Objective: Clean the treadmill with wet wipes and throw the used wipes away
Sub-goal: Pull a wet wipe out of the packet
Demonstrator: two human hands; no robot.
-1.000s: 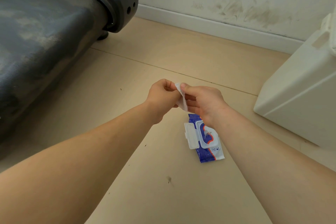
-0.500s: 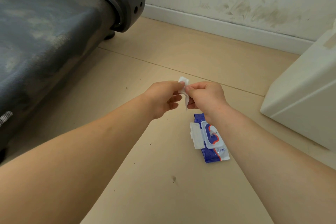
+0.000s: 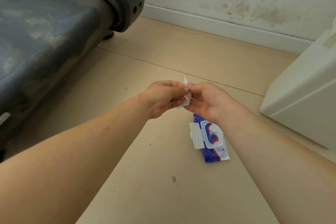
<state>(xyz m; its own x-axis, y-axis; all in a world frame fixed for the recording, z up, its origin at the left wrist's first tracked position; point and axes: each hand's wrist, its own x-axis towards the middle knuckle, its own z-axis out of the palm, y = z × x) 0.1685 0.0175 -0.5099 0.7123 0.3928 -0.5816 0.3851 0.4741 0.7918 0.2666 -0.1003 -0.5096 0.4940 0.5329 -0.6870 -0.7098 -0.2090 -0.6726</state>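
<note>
A small folded white wet wipe (image 3: 187, 98) hangs between my two hands above the floor. My left hand (image 3: 162, 97) pinches it from the left with thumb and fingertips. My right hand (image 3: 207, 101) pinches it from the right. Below my right wrist a blue wipes pack (image 3: 211, 142) lies on the floor with its white flip lid open. The treadmill (image 3: 45, 29), with a dusty dark belt and an orange side stripe, fills the upper left.
A white plastic container (image 3: 301, 96) stands at the right, close to the wall. A stained white wall and baseboard (image 3: 227, 27) run across the back. The beige floor (image 3: 163, 187) carries a few dark specks.
The hands have shifted their pinch on the wipe, and more of it now hangs between them. The view has drifted slightly, so the treadmill's end sits further right.
</note>
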